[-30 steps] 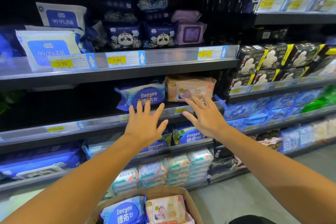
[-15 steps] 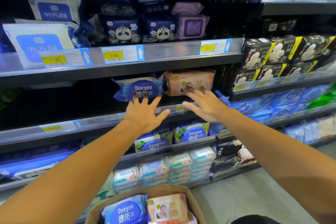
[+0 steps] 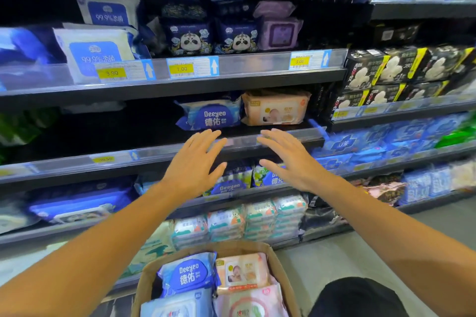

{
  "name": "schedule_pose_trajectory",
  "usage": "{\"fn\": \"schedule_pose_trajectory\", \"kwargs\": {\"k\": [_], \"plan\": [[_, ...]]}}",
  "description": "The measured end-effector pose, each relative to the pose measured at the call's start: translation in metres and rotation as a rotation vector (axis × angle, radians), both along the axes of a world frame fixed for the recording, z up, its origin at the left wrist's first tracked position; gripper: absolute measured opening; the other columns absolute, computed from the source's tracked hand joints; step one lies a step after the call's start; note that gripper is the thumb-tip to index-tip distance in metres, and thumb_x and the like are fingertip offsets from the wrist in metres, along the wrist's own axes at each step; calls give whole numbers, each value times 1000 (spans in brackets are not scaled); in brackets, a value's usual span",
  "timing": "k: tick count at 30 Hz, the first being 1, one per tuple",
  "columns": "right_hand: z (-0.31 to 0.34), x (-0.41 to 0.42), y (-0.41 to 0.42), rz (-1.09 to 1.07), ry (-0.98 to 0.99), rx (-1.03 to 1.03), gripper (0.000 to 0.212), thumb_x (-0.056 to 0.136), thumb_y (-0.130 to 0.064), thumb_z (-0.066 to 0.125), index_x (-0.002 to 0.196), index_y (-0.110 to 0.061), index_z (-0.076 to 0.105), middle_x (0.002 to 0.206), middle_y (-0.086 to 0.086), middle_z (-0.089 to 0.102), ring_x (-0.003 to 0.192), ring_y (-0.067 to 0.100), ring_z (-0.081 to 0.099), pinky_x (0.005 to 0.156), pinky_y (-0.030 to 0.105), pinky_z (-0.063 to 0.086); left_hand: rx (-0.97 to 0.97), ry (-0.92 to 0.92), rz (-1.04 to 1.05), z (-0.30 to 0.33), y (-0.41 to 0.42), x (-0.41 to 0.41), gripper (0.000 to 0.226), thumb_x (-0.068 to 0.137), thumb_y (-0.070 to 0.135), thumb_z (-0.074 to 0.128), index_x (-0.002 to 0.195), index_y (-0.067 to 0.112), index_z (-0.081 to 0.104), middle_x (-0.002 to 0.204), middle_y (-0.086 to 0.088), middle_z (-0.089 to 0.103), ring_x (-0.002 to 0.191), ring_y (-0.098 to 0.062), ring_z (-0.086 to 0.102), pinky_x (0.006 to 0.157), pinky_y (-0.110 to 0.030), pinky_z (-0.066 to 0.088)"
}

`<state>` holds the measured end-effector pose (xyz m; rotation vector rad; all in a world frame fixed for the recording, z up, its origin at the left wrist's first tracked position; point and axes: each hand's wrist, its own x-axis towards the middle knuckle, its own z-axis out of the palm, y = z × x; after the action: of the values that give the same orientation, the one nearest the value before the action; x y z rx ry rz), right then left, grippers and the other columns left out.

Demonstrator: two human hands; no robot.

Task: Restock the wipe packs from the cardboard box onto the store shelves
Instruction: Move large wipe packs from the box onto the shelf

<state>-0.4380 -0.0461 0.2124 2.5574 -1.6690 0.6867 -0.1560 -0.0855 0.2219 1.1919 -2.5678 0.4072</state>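
Note:
A blue Deeyeo wipe pack and a peach baby wipe pack stand side by side on the middle shelf. My left hand hovers with fingers spread in front of the shelf's edge, below the blue pack and apart from it. My right hand is likewise spread and empty below the peach pack. The cardboard box sits low in front of me, holding another blue Deeyeo pack, a peach pack and more packs beneath.
The upper shelf carries white-and-blue packs, panda packs and a purple pack. The left half of the middle shelf is dark. Lower shelves hold blue and pastel packs. Black boxed goods fill the right bay. Grey floor lies at the right.
Both hands have drawn back from the two packs on the middle shelf and now hover in front of its edge, fingers still spread. The packs stay where they were.

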Motion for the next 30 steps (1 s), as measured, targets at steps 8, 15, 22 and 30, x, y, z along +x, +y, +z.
{"fn": "schedule_pose_trajectory", "kwargs": {"k": [8,15,22,30], "plan": [[-62,39,59,194,-22,129,55,101,-43,50,151,-24,38,159,-6,33,149,13,24,123,35,22,154,34,-137,-79,69,47,53,99,43,43,141,12,53,144,-8,51,130,-29,49,108,-44,42],[-137,63,74,125,-30,475,59,98,-46,54,152,-26,37,155,-2,40,142,14,36,117,35,32,513,-54,100,-164,97,107,55,90,49,38,126,16,63,127,-10,66,112,-34,65,86,-44,57],[-198,64,67,35,-52,757,60,98,-28,61,153,-23,35,154,-2,42,141,16,38,102,12,23,856,70,283,-211,90,136,50,95,54,41,145,54,35,137,4,59,120,-23,56,93,-42,53],[-311,61,53,-210,-310,780,70,61,-25,79,128,-34,63,122,-5,68,114,14,65,92,36,56,1161,245,596,-339,50,157,85,81,82,42,141,22,44,127,-11,62,105,-25,64,91,-41,55]]}}
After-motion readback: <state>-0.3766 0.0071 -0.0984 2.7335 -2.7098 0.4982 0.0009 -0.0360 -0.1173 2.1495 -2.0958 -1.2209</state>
